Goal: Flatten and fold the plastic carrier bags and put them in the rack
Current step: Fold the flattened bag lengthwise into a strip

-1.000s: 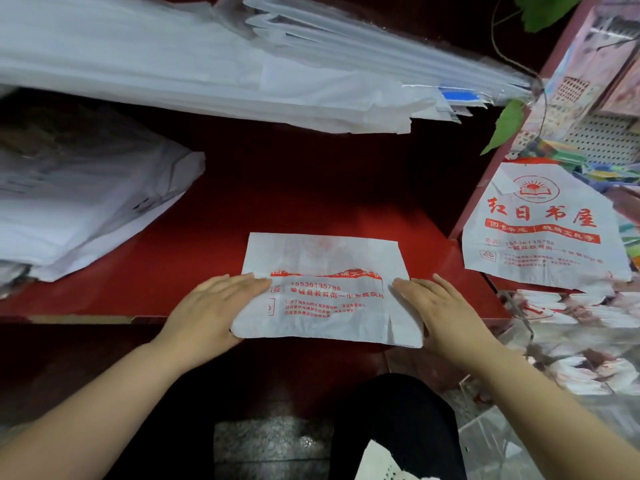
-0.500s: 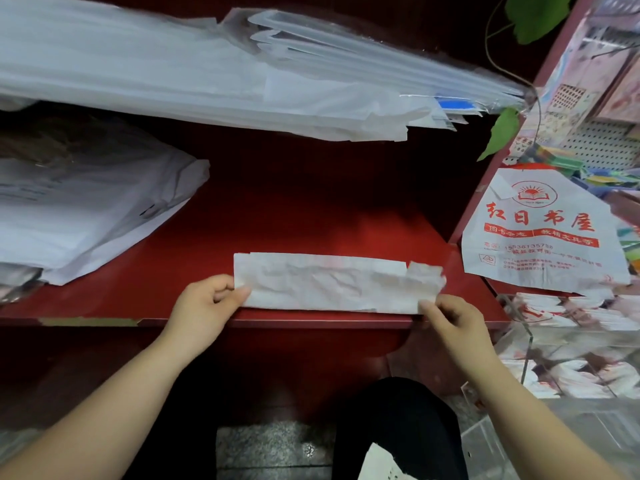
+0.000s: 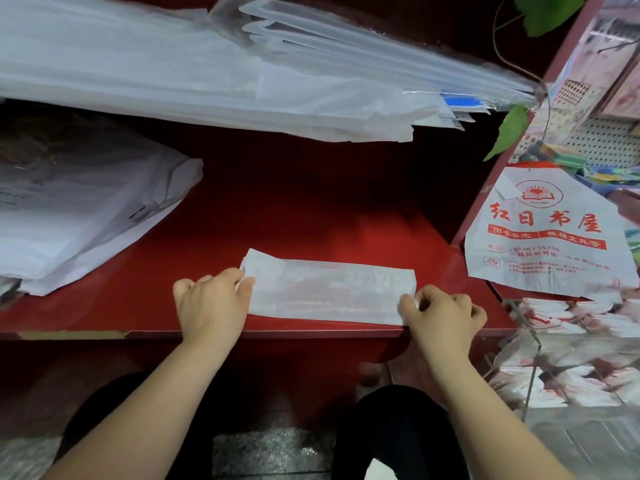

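Carrier bag: one, white plastic, folded into a long narrow strip with faint red print showing through. It lies flat along the near edge of the red worktop, its long side running left to right.
Hands: two, both bare, one at each end of the strip, with the forearms reaching in from the near side.
Left hand: back upward and fingers curled, thumb and fingers pinching the strip's left end, where the far corner lifts a little off the worktop.
Right hand: knuckles up and fingers curled under, thumb and forefinger pinching the strip's near right corner at the worktop's edge.
Printed bag: one, white with a red sun-and-book emblem and red lettering. It is spread flat and hangs to the right of the worktop, apart from the strip.
Rack: one, clear-walled, near right, below the printed bag. It holds folded red-and-white bags, too overlapped to count.
White piles: two, a left pile on the worktop's far left and an upper stack on the level above.
Leaves: two, green, far right, a lower leaf and an upper leaf.
Knee: one plainly seen, in black, near, right of centre.
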The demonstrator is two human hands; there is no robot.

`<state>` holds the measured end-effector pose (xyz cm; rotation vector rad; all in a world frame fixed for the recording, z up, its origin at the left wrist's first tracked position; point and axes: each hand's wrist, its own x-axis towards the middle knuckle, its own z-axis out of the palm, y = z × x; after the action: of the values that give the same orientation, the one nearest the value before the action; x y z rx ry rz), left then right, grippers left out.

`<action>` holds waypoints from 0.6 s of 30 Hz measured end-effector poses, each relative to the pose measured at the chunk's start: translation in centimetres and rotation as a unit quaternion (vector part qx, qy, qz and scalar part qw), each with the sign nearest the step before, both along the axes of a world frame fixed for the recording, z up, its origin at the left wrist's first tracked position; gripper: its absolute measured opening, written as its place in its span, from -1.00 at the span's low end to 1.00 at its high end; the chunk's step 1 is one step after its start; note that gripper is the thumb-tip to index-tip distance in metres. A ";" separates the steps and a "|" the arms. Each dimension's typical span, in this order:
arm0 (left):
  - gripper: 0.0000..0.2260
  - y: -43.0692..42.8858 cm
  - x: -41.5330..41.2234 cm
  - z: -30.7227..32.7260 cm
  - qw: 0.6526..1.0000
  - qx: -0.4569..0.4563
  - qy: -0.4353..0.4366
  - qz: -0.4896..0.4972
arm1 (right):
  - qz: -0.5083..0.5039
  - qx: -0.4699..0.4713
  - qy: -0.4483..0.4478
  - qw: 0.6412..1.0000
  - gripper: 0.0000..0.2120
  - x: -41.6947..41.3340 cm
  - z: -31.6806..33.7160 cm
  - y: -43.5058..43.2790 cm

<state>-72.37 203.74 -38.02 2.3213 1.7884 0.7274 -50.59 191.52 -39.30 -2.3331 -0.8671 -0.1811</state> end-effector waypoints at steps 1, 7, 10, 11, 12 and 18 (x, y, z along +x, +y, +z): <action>-0.74 0.1 -0.1 0.1 1.000 -0.002 0.008 0.004 | -0.002 -0.018 -0.007 1.000 -0.77 0.0 0.1 0.1; -0.47 0.0 0.0 0.0 1.000 0.001 -0.014 -0.025 | -0.007 -0.073 0.010 0.997 -0.79 0.2 0.9 0.4; -0.35 0.7 0.2 -0.1 0.989 0.039 0.047 -0.138 | -0.007 -0.092 0.023 0.995 -0.83 0.2 1.4 0.5; -0.37 1.1 0.2 0.0 0.977 0.034 0.072 -0.195 | -0.005 -0.106 0.025 0.994 -0.79 0.2 1.4 0.6; -0.41 1.5 0.3 0.1 0.965 0.016 0.092 -0.244 | 0.004 -0.115 0.029 0.993 -0.69 0.1 1.6 0.7; -0.37 2.1 0.5 0.4 0.929 -0.107 0.187 -0.303 | 0.093 -0.142 -0.049 0.984 -0.48 -0.6 2.0 1.9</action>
<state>-71.89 205.86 -37.60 2.7463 1.0454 -0.0051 -51.15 193.38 -37.25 -2.5001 -1.2241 -0.0991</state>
